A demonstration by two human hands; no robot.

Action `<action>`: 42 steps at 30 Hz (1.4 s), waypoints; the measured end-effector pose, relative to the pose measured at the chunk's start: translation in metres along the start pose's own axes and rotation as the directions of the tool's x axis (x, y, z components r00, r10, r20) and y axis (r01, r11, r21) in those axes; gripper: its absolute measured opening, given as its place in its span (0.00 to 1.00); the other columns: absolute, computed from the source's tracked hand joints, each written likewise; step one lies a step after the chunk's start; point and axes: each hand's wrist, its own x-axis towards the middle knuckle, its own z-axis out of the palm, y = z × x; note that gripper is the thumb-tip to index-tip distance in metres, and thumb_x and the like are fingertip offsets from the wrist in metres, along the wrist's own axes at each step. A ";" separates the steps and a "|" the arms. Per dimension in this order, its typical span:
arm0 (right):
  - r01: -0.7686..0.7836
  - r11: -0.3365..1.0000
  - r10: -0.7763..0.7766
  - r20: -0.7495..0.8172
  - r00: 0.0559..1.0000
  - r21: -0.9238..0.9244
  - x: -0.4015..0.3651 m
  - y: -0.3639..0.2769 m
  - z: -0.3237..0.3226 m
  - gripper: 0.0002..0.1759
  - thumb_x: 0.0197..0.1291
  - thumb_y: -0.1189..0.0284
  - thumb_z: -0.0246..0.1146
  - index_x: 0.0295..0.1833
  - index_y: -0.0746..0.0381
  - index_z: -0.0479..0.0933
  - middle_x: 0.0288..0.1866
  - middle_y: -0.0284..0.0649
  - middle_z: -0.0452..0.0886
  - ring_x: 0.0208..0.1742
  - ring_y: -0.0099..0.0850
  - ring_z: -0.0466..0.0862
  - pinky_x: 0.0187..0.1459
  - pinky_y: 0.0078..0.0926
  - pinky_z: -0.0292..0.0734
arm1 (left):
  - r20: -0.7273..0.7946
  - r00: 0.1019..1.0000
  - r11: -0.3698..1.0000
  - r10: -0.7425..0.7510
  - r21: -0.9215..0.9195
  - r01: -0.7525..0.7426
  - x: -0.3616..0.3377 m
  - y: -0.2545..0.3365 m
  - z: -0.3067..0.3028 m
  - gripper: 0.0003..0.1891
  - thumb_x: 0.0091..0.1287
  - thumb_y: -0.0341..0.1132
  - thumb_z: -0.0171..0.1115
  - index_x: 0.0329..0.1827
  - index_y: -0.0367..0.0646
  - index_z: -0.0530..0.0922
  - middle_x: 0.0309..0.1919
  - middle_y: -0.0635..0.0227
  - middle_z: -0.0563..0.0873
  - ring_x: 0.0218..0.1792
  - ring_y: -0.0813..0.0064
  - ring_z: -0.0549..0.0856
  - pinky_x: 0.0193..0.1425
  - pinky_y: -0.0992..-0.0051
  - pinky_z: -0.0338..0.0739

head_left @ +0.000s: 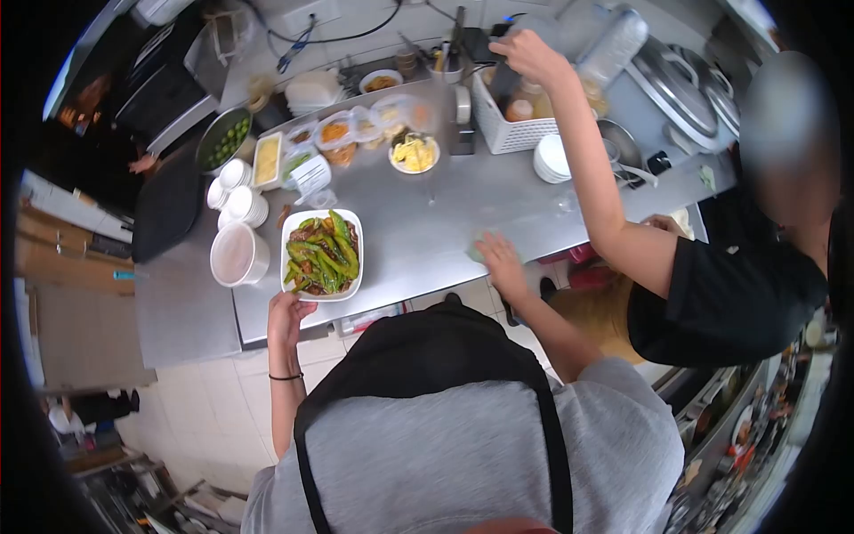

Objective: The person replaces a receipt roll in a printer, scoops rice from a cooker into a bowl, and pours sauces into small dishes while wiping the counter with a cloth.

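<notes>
Near the front edge of the steel counter (400, 240) stands a white square bowl (357, 283) filled with long green peppers (331, 254) and dark meat pieces. My left hand (288, 313) pinches the bowl's near left corner, its fingers closed on the rim. Farther right, my right hand (500, 260) presses a pale green cloth (478, 247) against the counter near its front edge. That hand is slightly blurred and covers part of the cloth.
Left of the bowl are a round white tub (239, 255) and stacked white cups (245, 206). Behind are a bowl of yellow food (414, 154) and a white basket (511, 135) with bottles. At right, a co-worker's arm (592, 169) reaches over the basket.
</notes>
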 end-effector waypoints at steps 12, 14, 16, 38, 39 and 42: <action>-0.196 -0.811 0.078 0.433 0.898 0.552 0.113 -0.107 -0.073 0.19 0.66 0.66 0.47 0.60 0.61 0.64 0.53 0.42 0.74 0.52 0.34 0.76 0.53 0.33 0.73 | 0.419 0.888 0.981 -0.190 0.116 0.156 0.006 0.005 0.110 0.13 0.57 0.25 0.50 0.40 0.22 0.71 0.32 0.51 0.82 0.28 0.65 0.84 0.33 0.73 0.83; -0.338 -0.805 -0.168 0.358 0.918 0.488 0.127 -0.118 -0.044 0.22 0.65 0.64 0.48 0.62 0.61 0.62 0.57 0.42 0.71 0.55 0.34 0.74 0.56 0.34 0.71 | 0.440 0.873 0.977 -0.212 0.069 0.202 0.016 -0.002 0.120 0.13 0.57 0.25 0.49 0.41 0.21 0.71 0.32 0.51 0.82 0.29 0.65 0.84 0.33 0.73 0.83; -0.316 -0.804 -0.254 0.190 0.948 0.503 0.125 -0.133 0.013 0.24 0.64 0.64 0.51 0.63 0.61 0.61 0.59 0.41 0.69 0.57 0.34 0.73 0.58 0.34 0.70 | 0.456 0.871 0.977 -0.186 -0.008 0.212 0.019 0.000 0.123 0.13 0.58 0.25 0.48 0.41 0.21 0.71 0.33 0.50 0.82 0.29 0.64 0.84 0.34 0.73 0.83; -0.756 -0.502 -0.301 0.736 0.607 0.419 0.148 -0.164 -0.003 0.19 0.65 0.62 0.48 0.52 0.64 0.72 0.46 0.45 0.79 0.41 0.34 0.82 0.42 0.35 0.79 | 0.106 0.993 0.992 -0.045 -0.110 0.057 0.005 0.000 0.033 0.10 0.58 0.26 0.48 0.37 0.26 0.72 0.34 0.52 0.82 0.32 0.64 0.84 0.38 0.69 0.83; -0.772 -0.406 -0.232 0.761 0.606 0.490 0.148 -0.160 -0.012 0.18 0.65 0.63 0.48 0.52 0.63 0.72 0.46 0.45 0.79 0.40 0.34 0.82 0.40 0.33 0.80 | 0.101 0.994 0.991 -0.042 -0.120 0.054 0.007 -0.004 0.025 0.10 0.58 0.26 0.48 0.37 0.26 0.72 0.34 0.52 0.82 0.32 0.64 0.84 0.38 0.69 0.83; -0.573 0.027 -0.102 0.573 0.813 0.819 0.157 -0.138 0.014 0.20 0.64 0.62 0.50 0.55 0.62 0.71 0.51 0.46 0.76 0.48 0.34 0.78 0.48 0.34 0.74 | -0.032 0.999 0.992 -0.044 -0.119 0.040 0.004 -0.012 0.006 0.10 0.57 0.26 0.47 0.35 0.25 0.72 0.32 0.52 0.81 0.31 0.64 0.84 0.37 0.69 0.83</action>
